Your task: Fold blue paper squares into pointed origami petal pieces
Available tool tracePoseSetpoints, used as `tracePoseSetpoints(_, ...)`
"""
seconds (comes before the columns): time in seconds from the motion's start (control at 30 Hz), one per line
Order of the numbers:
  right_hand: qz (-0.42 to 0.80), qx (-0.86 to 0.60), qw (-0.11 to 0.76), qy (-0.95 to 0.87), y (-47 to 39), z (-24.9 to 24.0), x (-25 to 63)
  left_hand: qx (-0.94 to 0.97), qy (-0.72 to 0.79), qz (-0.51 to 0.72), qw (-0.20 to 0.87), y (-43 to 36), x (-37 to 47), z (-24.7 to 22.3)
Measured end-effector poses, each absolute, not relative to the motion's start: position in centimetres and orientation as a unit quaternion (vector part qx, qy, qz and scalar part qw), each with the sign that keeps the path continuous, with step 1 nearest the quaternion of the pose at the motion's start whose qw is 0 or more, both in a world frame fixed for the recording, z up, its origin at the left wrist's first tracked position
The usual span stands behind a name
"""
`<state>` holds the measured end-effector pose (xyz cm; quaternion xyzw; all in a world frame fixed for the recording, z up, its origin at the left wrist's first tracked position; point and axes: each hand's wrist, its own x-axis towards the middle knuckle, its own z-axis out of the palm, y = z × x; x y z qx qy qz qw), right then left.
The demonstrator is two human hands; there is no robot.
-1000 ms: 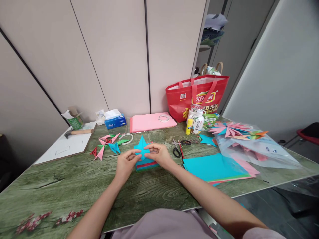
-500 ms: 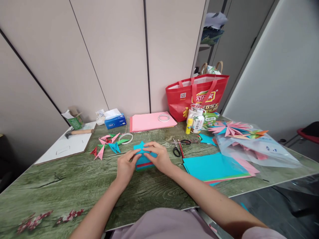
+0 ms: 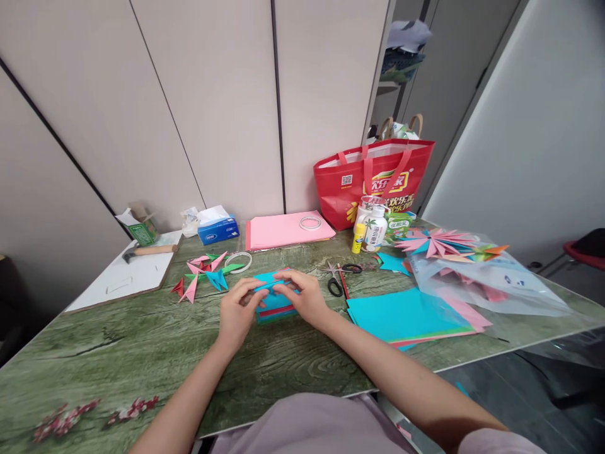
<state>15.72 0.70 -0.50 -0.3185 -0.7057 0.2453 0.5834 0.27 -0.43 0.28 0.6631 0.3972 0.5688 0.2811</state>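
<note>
Between both hands is a piece of blue paper (image 3: 267, 277), partly folded, its lower edge hidden by the fingers. My left hand (image 3: 236, 312) pinches its left side with thumb and fingers. On its right side, my right hand (image 3: 305, 297) is closed over the paper in the same way. Under the hands lies a small stack of coloured paper (image 3: 275, 313) with blue, red and green edges. Folded paper pieces (image 3: 203, 272) in pink, red, green and blue lie to the left, beside a roll of tape (image 3: 239, 262).
Scissors (image 3: 335, 287) and a red pencil (image 3: 343, 285) lie right of my hands, near blue sheets (image 3: 411, 315). Farther back stand a glue stick (image 3: 358, 239), a white bottle (image 3: 375, 230) and a red bag (image 3: 338, 189). A hammer (image 3: 154, 250) rests on a white board (image 3: 125, 277) at left.
The blue point that stood up between my fingers no longer shows, and the paper's top edge looks straighter. My hands have barely shifted.
</note>
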Motion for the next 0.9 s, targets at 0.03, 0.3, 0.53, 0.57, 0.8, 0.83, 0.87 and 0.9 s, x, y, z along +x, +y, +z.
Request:
tracePoseSetpoints(0.03, 0.261, -0.317, 0.585, -0.7, 0.65, -0.39, 15.72, 0.655, 0.4, 0.573, 0.288, -0.47, 0.3, 0.43)
tracePoseSetpoints(0.3, 0.338, -0.323, 0.569, -0.677, 0.68, -0.09, 15.84, 0.627, 0.415, 0.561, 0.347, -0.6, 0.21, 1.05)
tracePoseSetpoints(0.53, 0.359, -0.32, 0.56, -0.674, 0.78, -0.34, 15.79, 0.634, 0.418, 0.552, 0.345, -0.7, 0.23, 1.22)
tracePoseSetpoints(0.57, 0.356, -0.319, 0.558, -0.678, 0.81, -0.37, 15.83, 0.639, 0.416, 0.551, 0.34, -0.75, 0.25, 1.29)
tracePoseSetpoints(0.8, 0.34, -0.314, 0.561, -0.686, 0.99, -0.12, 15.98, 0.627, 0.409, 0.559, 0.357, -0.76, 0.4, 1.16)
tracePoseSetpoints(0.83, 0.355, -0.312, 0.564, -0.677, 0.99, -0.09, 15.96, 0.617, 0.413, 0.563, 0.363, -0.74, 0.4, 1.13)
tracePoseSetpoints(0.87, 0.371, -0.309, 0.567, -0.667, 0.99, -0.08, 15.93, 0.609, 0.418, 0.566, 0.366, -0.73, 0.37, 1.11)
tracePoseSetpoints(0.9, 0.383, -0.307, 0.569, -0.66, 1.0, -0.1, 15.91, 0.608, 0.42, 0.566, 0.365, -0.73, 0.34, 1.11)
